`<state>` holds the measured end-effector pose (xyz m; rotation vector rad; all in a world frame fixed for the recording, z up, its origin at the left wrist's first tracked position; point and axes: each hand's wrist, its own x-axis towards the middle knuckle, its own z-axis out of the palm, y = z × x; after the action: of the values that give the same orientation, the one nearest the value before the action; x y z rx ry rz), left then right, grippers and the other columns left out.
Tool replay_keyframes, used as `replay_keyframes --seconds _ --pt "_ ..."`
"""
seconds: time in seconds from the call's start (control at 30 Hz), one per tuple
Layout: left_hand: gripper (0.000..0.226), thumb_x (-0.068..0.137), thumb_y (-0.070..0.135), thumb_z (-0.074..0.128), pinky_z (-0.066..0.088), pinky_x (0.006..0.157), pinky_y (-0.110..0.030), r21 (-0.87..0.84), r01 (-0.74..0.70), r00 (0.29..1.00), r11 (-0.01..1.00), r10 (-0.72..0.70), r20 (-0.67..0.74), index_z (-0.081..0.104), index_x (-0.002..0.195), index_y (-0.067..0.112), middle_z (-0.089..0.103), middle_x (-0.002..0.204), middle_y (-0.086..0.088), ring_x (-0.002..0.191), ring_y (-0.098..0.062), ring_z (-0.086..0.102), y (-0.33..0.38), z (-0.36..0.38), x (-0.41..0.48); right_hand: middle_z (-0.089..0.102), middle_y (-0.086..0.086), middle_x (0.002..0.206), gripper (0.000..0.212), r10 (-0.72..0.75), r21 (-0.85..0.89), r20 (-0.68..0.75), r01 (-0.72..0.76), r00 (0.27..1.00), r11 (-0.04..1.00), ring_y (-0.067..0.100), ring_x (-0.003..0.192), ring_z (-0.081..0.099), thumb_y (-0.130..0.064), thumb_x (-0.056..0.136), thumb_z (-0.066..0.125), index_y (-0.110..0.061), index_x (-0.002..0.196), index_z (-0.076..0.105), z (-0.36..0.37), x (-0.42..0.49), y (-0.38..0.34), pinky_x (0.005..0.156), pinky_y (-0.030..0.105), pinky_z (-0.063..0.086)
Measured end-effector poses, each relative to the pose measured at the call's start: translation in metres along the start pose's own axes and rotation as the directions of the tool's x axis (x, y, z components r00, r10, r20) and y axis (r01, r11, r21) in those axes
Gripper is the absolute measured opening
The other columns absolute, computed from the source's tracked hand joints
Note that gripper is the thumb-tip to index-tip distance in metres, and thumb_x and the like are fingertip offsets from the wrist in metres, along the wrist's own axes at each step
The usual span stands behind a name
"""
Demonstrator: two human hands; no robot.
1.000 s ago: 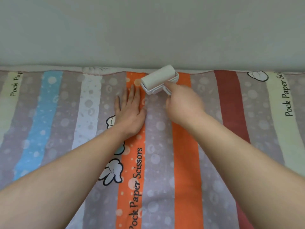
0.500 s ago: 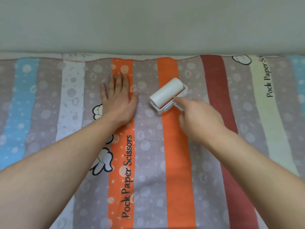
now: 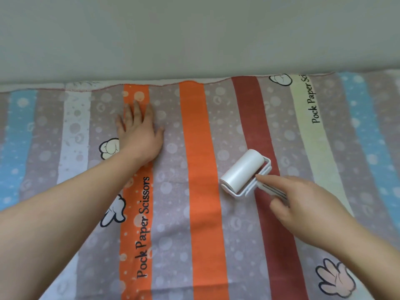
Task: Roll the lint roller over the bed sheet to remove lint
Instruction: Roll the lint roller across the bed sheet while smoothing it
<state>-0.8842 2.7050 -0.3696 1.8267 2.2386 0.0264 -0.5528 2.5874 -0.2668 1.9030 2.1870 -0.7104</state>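
One lint roller (image 3: 242,169) (held by right hand (image 3: 303,204)) on bed sheet (image 3: 199,234).

This looks like a bedroom in a home. A bed sheet (image 3: 171,234) fills the view, striped orange, grey, blue, dark red and cream, printed with cartoon hands (image 3: 335,280) and the lettering (image 3: 143,228) "Pock Paper Scissors". Beyond the sheet's far stitched hem (image 3: 164,85) rises a plain pale wall (image 3: 194,35).
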Motion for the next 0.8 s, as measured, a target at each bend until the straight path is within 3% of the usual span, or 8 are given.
replay_keyframes --seconds 0.07,0.17,0.23,0.3,0.37,0.57,0.8 --pt "0.065 0.101 0.027 0.039 -0.008 0.123 -0.053 -0.03 -0.074 0.996 0.997 0.073 -0.043 0.015 0.161 0.02 -0.004 0.169 -0.013 0.155 -0.032 -0.01 0.011 0.001 -0.005 0.06 -0.021 0.105 0.055 0.018 0.041 0.07 -0.021 0.997 0.999 -0.002 0.085 0.057 -0.033 0.083 0.048 -0.058 0.132 0.043 -0.019 -0.004 0.006 0.073 0.028 0.049" --pt "0.065 0.096 0.016 0.045 -0.003 0.125 -0.049 -0.096 -0.174 0.983 0.98 0.167 -0.073 0.027 0.159 0.016 0.004 0.169 -0.016 0.156 -0.034 -0.003 0.022 0.007 -0.012 0.061 -0.025 0.086 0.049 0.031 0.153 0.112 -0.048 0.993 0.987 -0.009 0.06 0.053 -0.031 0.082 0.052 -0.056 0.123 0.053 -0.045 0.004 0.005 0.055 0.017 0.04" --pt "0.064 0.097 0.015 0.046 -0.003 0.126 -0.047 -0.152 -0.202 0.978 0.968 0.192 -0.075 0.028 0.158 0.014 0.006 0.168 -0.016 0.156 -0.032 -0.002 0.028 0.01 -0.01 0.068 -0.019 0.104 0.049 -0.008 0.24 -0.019 0.012 1.0 0.971 -0.006 0.072 0.059 -0.028 0.081 0.053 -0.051 0.125 0.056 -0.05 0.029 -0.006 0.062 0.019 0.041" --pt "0.063 0.099 0.019 0.044 -0.004 0.125 -0.046 -0.158 -0.215 0.976 0.964 0.204 -0.081 0.026 0.159 0.015 0.005 0.169 -0.013 0.156 -0.03 -0.003 0.034 0.012 -0.004 0.066 -0.006 0.122 0.05 -0.009 0.255 -0.19 0.058 0.982 0.965 0.015 0.101 0.063 -0.023 0.085 0.053 -0.043 0.131 0.055 -0.045 0.068 -0.025 0.077 0.028 0.047" --pt "0.064 0.102 0.024 0.041 -0.008 0.124 -0.045 -0.156 -0.206 0.978 0.966 0.197 -0.074 0.018 0.161 0.019 -0.001 0.17 -0.008 0.156 -0.027 -0.008 0.036 0.013 0.002 0.062 0.006 0.123 0.052 -0.022 0.197 -0.274 0.078 0.961 0.977 0.03 0.111 0.057 -0.021 0.088 0.05 -0.038 0.137 0.05 -0.034 0.113 -0.046 0.087 0.037 0.049" --pt "0.067 0.104 0.033 0.034 -0.013 0.124 -0.043 -0.133 -0.171 0.985 0.976 0.166 -0.052 0.004 0.163 0.024 -0.01 0.17 -0.003 0.155 -0.02 -0.015 0.035 0.027 0.01 0.059 0.009 0.119 0.05 -0.064 0.108 -0.257 0.095 0.964 0.99 0.035 0.107 0.056 -0.012 0.088 0.044 -0.033 0.133 0.049 -0.016 0.19 -0.087 0.073 0.036 0.041" --pt "0.066 0.104 0.041 0.027 -0.015 0.123 -0.043 -0.069 -0.151 0.988 0.986 0.149 -0.029 0.002 0.163 0.024 -0.011 0.17 -0.003 0.154 -0.021 -0.018 0.036 0.033 0.012 0.054 0.009 0.101 0.049 -0.094 0.058 -0.231 0.11 0.968 0.992 0.039 0.09 0.057 -0.018 0.09 0.041 -0.036 0.135 0.041 -0.008 0.16 -0.053 0.073 0.043 0.047"
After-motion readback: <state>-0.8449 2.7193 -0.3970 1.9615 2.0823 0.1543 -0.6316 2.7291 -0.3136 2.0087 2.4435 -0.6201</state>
